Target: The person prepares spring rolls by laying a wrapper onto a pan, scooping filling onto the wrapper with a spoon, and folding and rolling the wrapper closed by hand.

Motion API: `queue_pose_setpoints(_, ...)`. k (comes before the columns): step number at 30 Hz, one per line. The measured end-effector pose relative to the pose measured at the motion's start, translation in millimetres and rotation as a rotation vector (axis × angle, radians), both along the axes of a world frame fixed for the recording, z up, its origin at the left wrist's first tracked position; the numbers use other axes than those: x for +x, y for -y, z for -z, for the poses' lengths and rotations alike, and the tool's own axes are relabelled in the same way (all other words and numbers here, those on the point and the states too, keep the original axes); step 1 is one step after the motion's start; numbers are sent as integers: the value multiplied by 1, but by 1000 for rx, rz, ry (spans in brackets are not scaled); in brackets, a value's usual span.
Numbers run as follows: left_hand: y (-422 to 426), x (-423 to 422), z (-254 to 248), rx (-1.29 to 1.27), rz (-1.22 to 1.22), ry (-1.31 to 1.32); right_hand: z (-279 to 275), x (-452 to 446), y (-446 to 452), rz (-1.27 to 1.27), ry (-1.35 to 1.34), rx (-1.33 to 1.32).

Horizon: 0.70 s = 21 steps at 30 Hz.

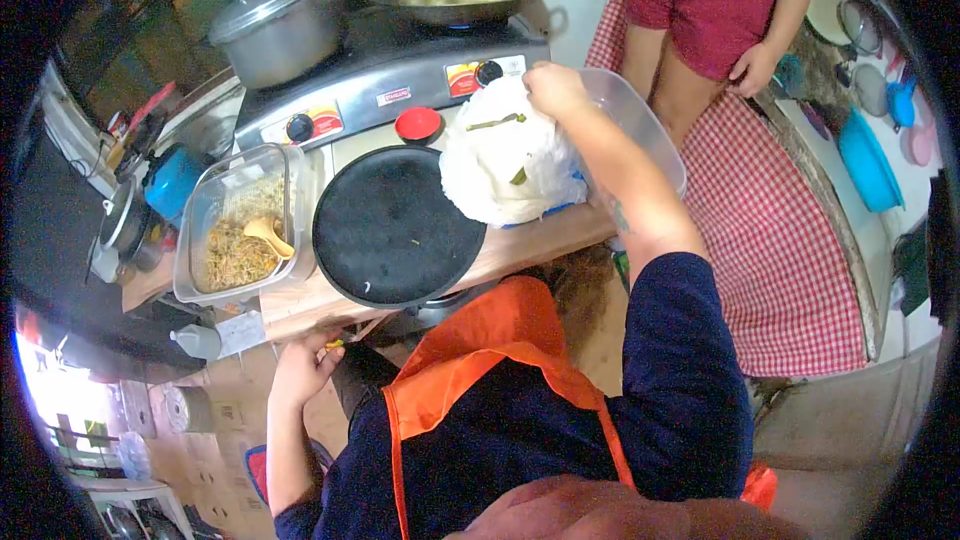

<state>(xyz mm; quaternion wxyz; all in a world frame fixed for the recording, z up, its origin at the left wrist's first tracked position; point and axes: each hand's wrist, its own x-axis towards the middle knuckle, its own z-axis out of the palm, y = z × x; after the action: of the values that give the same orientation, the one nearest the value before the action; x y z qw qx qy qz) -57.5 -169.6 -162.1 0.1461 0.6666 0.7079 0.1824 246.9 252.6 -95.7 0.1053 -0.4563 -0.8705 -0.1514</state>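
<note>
My right hand (pixel 557 92) is closed at the far edge of a pile of thin white wrappers (pixel 490 165), its fingers pinched at the sheet. Two dark green strips lie on top of the pile. Low at the counter's front edge, my left hand (pixel 303 370) is closed, with a small yellow-green piece (pixel 333 344) at its fingertips. Between the hands lies a round black board (pixel 400 230) with a few tiny scraps on it. To its left, a clear plastic tub (pixel 190 260) holds shredded filling (pixel 240 258) and a yellow scoop (pixel 268 237).
Behind the board stands a gas stove (pixel 370 105) with a lidded pot (pixel 285 35) and a wok (pixel 460 5) containing pale rolls. A red dish (pixel 417 124) sits near it. Another clear tub (pixel 655 135) is beside the wrappers. A person in red shorts (pixel 705 10) stands at right.
</note>
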Motion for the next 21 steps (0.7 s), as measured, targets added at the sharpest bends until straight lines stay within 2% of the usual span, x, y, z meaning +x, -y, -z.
queue_pose_setpoints(2,-17,13,-22,-62,-6,68,-8,1,11,10,-18,-15)
queue_pose_setpoints(4,-34,19,-28,94,244,104,-17,5,20,29,-28,-16)
queue_pose_setpoints(6,-49,35,-42,186,277,132,-15,5,21,-4,-274,-67)
queue_pose_setpoints(8,-67,45,-59,175,452,100,-12,6,14,69,-562,-236)
queue_pose_setpoints(10,-83,59,-73,248,523,96,-9,11,8,16,-707,-234)
queue_pose_setpoints(13,-107,69,-84,255,650,203,-4,14,-6,95,-836,-274)
queue_pose_setpoints(15,-125,74,-81,268,661,268,3,17,-25,17,-1124,-148)
queue_pose_setpoints(16,-133,76,-81,280,669,335,-4,18,-23,16,-1126,-149)
queue_pose_setpoints(18,-146,79,-80,104,558,475,-31,20,-2,13,-1201,-60)
queue_pose_setpoints(20,-162,79,-67,26,475,782,-57,21,21,-81,-1208,-74)
queue_pose_setpoints(21,-168,82,-68,65,467,880,-67,21,23,-186,-1105,-114)
